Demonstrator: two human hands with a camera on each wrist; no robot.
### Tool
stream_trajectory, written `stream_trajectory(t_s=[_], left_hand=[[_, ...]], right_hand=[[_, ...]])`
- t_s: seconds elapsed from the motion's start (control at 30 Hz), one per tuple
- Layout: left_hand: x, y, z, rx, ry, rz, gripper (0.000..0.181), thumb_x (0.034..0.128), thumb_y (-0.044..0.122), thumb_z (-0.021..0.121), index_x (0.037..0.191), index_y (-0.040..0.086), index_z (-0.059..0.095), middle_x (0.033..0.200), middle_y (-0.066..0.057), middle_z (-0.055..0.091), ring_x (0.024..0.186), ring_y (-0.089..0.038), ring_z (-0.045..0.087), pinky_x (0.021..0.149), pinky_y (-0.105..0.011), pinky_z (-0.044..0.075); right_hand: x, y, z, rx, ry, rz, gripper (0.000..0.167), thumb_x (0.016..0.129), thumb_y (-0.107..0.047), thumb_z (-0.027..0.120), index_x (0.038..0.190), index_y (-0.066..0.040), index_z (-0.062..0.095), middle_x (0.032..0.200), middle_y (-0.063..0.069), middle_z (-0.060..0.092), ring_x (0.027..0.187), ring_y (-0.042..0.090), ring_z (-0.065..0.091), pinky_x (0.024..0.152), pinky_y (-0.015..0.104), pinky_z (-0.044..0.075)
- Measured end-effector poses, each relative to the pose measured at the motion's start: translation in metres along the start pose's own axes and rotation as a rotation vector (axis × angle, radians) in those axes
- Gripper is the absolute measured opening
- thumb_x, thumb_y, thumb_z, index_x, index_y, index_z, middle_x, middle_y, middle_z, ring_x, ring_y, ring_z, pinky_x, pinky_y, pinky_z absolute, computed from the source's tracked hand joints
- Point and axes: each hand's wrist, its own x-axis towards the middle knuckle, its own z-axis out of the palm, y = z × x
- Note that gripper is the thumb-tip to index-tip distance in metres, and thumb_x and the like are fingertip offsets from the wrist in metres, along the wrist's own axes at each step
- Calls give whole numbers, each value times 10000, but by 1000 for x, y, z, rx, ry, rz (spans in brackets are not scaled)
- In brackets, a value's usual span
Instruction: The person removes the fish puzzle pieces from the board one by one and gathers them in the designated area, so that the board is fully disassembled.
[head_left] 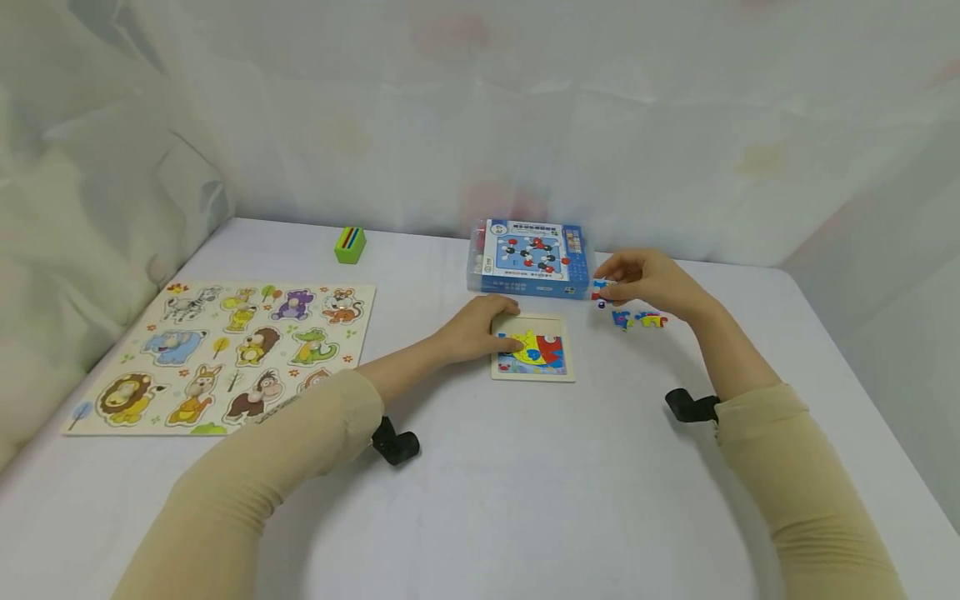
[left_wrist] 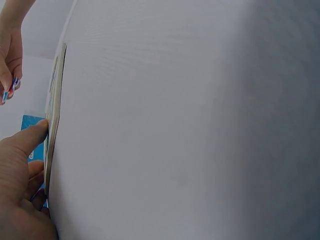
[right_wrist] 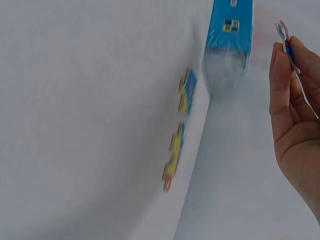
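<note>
A small wooden jigsaw tray (head_left: 534, 377) lies on the table, its lower part filled with yellow, red and blue pieces (head_left: 542, 350). My left hand (head_left: 474, 329) grips its left side, thumb over the frame and fingers along the edge; the left wrist view shows the thumb (left_wrist: 32, 136) against the rim. Between thumb and fingertips, my right hand (head_left: 660, 283) pinches a red, white and blue jigsaw piece (right_wrist: 287, 47), raised above the table. Two loose jigsaw pieces, one mostly blue (head_left: 622, 320) and one mostly yellow (head_left: 651, 319), lie below that hand.
A clear case with a blue molecular-model label (head_left: 532, 257) stands behind the tray. On the left lies a large animal puzzle board (head_left: 225, 358). A green striped block (head_left: 350, 245) sits at the back left. White curtains (head_left: 480, 108) enclose the table.
</note>
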Motion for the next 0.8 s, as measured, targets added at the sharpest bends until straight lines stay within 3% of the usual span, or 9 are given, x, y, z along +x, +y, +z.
stream_trajectory(t_s=[0.2, 0.37, 0.6, 0.8], left_hand=[[-1, -1, -2, -2, -10, 18, 614, 877, 342, 729, 1382, 56, 531, 1510, -86, 486, 1464, -266, 374, 1252, -414, 283], [-2, -2, -5, -2, -31, 15, 634, 876, 347, 728, 1405, 73, 512, 1525, -72, 470, 1477, -252, 360, 1260, -411, 267], [-8, -4, -8, -23, -49, 12, 659, 879, 328, 726, 1442, 90, 479, 1535, -58, 461, 1462, -239, 383, 1249, -423, 291], [-15, -8, -12, -42, -62, 30, 692, 865, 307, 735, 1466, 109, 456, 1536, -55, 458, 1407, -236, 434, 1225, -431, 337]], right_hand=[[-12, 20, -17, -41, 42, 44, 340, 925, -281, 689, 1194, -81, 631, 983, -15, 625, 901, 160, 710, 838, 227, 559], [-21, 40, -29, -58, 59, 78, 387, 943, -327, 662, 1230, -71, 615, 994, -51, 629, 874, 99, 688, 826, 214, 564], [-29, 67, -44, -6, 73, 122, 418, 950, -249, 659, 1277, 3, 597, 954, -123, 628, 852, 13, 654, 806, 187, 584], [-38, 80, -53, -54, 52, 177, 475, 951, -319, 652, 1309, -14, 586, 1005, -112, 591, 874, -22, 634, 802, 137, 556]])
